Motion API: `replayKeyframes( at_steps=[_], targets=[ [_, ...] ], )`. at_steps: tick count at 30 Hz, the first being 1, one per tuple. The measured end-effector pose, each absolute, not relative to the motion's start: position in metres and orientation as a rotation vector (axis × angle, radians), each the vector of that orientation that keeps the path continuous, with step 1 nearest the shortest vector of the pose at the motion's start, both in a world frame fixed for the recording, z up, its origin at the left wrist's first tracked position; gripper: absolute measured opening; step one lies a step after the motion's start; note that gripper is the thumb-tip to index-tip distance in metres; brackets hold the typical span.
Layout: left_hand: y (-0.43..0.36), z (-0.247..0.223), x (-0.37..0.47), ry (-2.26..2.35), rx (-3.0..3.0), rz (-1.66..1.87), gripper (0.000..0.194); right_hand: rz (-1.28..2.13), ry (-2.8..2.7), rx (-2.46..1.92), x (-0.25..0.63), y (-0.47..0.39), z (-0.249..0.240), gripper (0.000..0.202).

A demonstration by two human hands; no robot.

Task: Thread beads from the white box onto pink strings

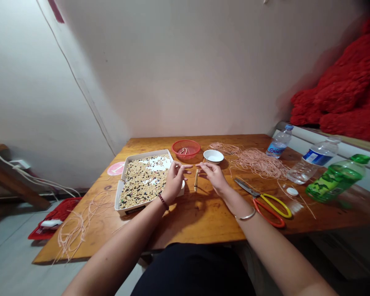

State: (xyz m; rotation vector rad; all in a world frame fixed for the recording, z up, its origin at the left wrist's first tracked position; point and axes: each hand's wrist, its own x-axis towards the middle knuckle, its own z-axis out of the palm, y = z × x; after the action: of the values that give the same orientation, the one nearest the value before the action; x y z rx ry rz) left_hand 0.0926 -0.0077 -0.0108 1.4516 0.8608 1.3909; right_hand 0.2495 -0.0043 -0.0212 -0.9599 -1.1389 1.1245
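My right hand (214,174) pinches the top of a short beaded string (196,181), which hangs down over the table with pale beads and a few dark ones. My left hand (175,179) is just to the left of it, fingers stretched toward the right fingertips with a small gap between. I see nothing held in the left hand, though its fingertips are small in view. Beside and partly behind the left hand lies a white tray (121,193), spread with tan, black and white beads (142,181).
Behind the hands stand a red basket (176,153) and a white bowl (213,156). Pink cord (259,162) lies heaped at right, with more cord (74,232) at left. Scissors (268,209), a water bottle (279,144), another bottle (311,162) and a green bottle (337,181) are at right.
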Motion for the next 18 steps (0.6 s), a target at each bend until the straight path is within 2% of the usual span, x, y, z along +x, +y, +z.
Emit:
replayKeyframes(
  at_steps=[3, 18],
  targets=[
    [-0.0083, -0.009, 0.0928, 0.837, 1.385, 1.331, 0.026, 1.198, -1.073, -0.945, 0.2459, -0.0054, -0.0235, 0.038],
    [-0.0171, -0.0052, 0.0934, 0.767, 1.336, 1.028, 0.03, 1.142, -1.096, -1.026, 0.2465, -0.0025, -0.0272, 0.046]
  ],
)
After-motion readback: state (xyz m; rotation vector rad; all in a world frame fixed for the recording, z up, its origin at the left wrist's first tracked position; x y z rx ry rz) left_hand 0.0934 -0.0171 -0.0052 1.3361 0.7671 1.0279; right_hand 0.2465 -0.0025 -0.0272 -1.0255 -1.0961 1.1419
